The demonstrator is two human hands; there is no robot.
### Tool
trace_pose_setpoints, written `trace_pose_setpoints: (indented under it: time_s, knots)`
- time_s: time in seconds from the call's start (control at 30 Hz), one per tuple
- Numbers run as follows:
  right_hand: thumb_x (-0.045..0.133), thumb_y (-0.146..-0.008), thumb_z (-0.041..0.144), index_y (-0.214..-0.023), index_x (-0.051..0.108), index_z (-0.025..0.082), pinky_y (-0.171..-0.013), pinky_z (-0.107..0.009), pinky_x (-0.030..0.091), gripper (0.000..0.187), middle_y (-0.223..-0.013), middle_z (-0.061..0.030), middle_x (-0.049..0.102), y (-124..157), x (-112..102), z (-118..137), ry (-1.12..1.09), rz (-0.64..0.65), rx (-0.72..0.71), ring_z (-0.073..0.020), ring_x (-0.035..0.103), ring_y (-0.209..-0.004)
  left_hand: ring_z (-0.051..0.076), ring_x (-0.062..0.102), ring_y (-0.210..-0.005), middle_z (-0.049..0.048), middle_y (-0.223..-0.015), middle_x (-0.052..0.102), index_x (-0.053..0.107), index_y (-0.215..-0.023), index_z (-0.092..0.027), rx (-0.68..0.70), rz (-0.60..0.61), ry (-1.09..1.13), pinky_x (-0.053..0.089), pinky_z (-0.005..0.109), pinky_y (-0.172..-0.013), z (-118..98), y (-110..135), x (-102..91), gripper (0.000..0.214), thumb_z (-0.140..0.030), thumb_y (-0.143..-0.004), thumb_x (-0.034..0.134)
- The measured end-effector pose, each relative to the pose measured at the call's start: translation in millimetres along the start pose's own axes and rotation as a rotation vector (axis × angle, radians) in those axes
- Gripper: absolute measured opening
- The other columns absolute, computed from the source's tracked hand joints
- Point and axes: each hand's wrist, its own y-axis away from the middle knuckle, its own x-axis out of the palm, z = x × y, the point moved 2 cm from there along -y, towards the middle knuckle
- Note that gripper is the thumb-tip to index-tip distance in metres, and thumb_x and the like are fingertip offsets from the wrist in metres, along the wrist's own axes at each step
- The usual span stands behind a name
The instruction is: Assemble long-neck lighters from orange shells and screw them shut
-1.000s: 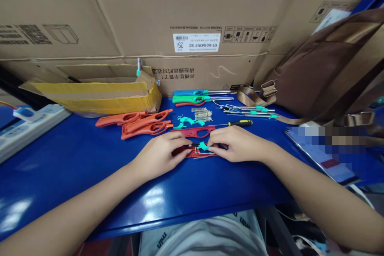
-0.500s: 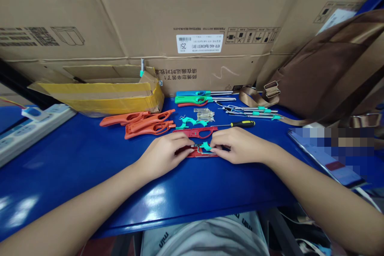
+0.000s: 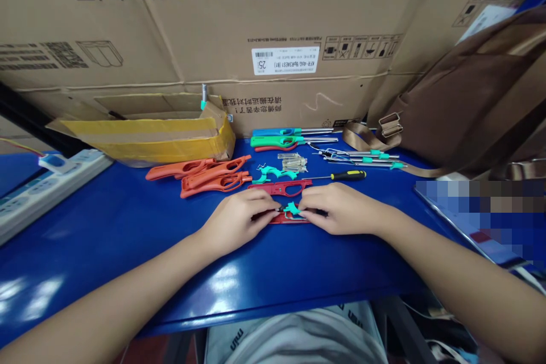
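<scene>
Both forearms come in low over the near edge of the blue table (image 3: pixel 239 284), angling inward from either side until the two hands nearly meet in front of the person's middle. The left hand (image 3: pixel 241 219) is turned palm inward, its back rounded and the fingers bent, with thumb and forefinger pinched on a small black part (image 3: pixel 280 209). Facing it, the right hand (image 3: pixel 341 210) has its knuckles up and its fingers curled under, and its grip is closed on the end of a turquoise piece (image 3: pixel 292 208). The wrists look fairly straight.

Beneath the fingertips lies a red shell half (image 3: pixel 279 219) on the table, between the hands, with the turquoise piece over it and a pale wire (image 3: pixel 294 218) looping just below. From where I stand the fingers cover so much that I can't tell whether they press on the shell as well.

Just beyond the hands sits a second red half (image 3: pixel 273 189) with its finger loop to the right, and a yellow-and-black screwdriver (image 3: pixel 348 175) lies near the right knuckles. Orange casings (image 3: pixel 213 175) are heaped past the left hand, and loose turquoise bits (image 3: pixel 271 172) lie behind the second half.
</scene>
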Motion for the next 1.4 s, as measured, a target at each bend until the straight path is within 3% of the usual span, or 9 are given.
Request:
trace_pose_setpoints:
  time_s: [0.2, 0.53, 0.77, 1.4]
  knots:
    - [0.057, -0.097, 0.017, -0.085, 0.067, 0.015, -0.067, -0.025, 0.045, 0.016, -0.082, -0.004, 0.066, -1.3, -0.8, 1.4, -0.1, -0.057, 0.036, -0.0139, 0.058, -0.071, 0.02, 0.071, -0.091, 0.0069, -0.101, 0.075, 0.077, -0.111, -0.019, -0.021, 0.005, 0.019, 0.059, 0.031, -0.081, -3.4, -0.8, -0.9, 0.022, -0.025, -0.099, 0.059]
    - [0.056, -0.098, 0.018, -0.081, 0.064, 0.017, -0.063, -0.025, 0.042, 0.019, -0.077, -0.0023, 0.063, -1.7, -2.2, 1.0, -0.13, -0.138, 0.039, -0.0127, 0.055, -0.066, 0.023, 0.071, -0.102, 0.0075, -0.114, 0.073, 0.071, -0.122, -0.021, -0.033, 0.056, -0.01, 0.059, 0.035, -0.089, -2.6, 1.3, -2.6, 0.035, -0.035, -0.089, 0.073]
    - [0.055, -0.098, 0.018, -0.083, 0.064, 0.016, -0.064, -0.024, 0.041, 0.017, -0.078, -0.0019, 0.064, -0.8, -3.3, 0.7, -0.148, -0.123, 0.035, -0.012, 0.054, -0.066, 0.02, 0.07, -0.098, 0.0072, -0.108, 0.073, 0.074, -0.113, -0.02, -0.018, 0.016, 0.053, 0.059, 0.033, -0.088, -2.3, 0.6, -1.3, 0.022, -0.031, -0.096, 0.065]
    - [0.06, -0.096, 0.016, -0.086, 0.072, 0.015, -0.072, -0.027, 0.049, 0.016, -0.087, -0.0073, 0.07, 0.5, -1.6, -2.6, -0.019, -0.036, -0.021, -0.0174, 0.065, -0.078, 0.022, 0.07, -0.107, 0.0091, -0.121, 0.07, 0.07, -0.126, -0.019, -0.028, 0.099, 0.029, 0.058, 0.034, -0.092, -1.0, -0.1, 0.2, 0.031, -0.029, -0.098, 0.062]
